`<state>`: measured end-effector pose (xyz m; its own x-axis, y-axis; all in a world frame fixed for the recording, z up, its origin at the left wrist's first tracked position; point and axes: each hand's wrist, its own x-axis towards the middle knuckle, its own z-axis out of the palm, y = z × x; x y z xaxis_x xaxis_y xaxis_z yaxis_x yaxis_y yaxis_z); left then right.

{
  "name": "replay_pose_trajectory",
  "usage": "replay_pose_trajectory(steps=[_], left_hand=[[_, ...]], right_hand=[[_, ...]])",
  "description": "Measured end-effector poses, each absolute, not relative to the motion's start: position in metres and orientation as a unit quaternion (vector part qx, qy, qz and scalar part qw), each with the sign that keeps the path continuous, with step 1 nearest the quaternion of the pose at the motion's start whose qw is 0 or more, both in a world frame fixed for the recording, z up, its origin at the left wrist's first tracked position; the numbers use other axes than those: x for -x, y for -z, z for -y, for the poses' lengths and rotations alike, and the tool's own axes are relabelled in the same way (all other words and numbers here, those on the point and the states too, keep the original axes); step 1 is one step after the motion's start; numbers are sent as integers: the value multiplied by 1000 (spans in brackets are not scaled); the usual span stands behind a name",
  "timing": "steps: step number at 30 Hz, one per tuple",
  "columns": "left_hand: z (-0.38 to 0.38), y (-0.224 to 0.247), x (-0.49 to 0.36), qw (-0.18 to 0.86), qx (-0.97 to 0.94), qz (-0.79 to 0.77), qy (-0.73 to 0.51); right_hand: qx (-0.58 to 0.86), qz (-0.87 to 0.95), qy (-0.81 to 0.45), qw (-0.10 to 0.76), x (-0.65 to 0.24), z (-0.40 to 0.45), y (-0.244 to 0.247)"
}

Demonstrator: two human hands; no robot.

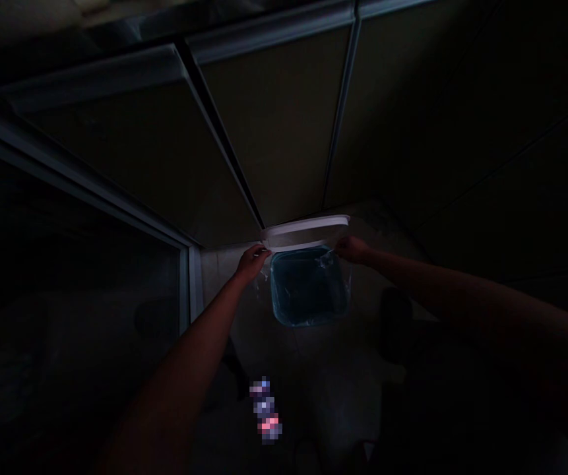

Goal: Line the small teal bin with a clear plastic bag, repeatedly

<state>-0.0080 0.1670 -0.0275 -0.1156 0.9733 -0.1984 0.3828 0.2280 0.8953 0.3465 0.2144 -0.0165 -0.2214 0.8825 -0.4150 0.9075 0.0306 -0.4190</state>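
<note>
The room is dim. Both my arms reach forward over a square bin with a blue lining, which is seen from above. A flat white plastic lid spans its far side. My left hand grips the lid's left end. My right hand is at the far right corner of the bin, where crinkled clear plastic film hangs beside the rim, and it seems to pinch that film. The bin's inside is too dark to show any contents.
Dark partition panels with pale metal strips rise behind the bin, and a glass or framed panel stands at the left. A dark chair-like shape sits to the right on the pale floor. A pixelated coloured patch shows below my hands.
</note>
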Motion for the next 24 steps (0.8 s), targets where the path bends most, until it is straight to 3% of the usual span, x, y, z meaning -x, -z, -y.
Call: replay_pose_trajectory(steps=[13, 19, 24], left_hand=[[-176, 28, -4, 449, -428, -705, -343], [-180, 23, 2, 528, -380, -700, -296], [-178, 25, 8, 529, -435, -685, -250]], right_hand=[[-694, -547, 467, -17, -345, -220, 25], [-741, -378, 544, -109, -342, -221, 21], [-723, -299, 602, -159, -338, -224, 24]])
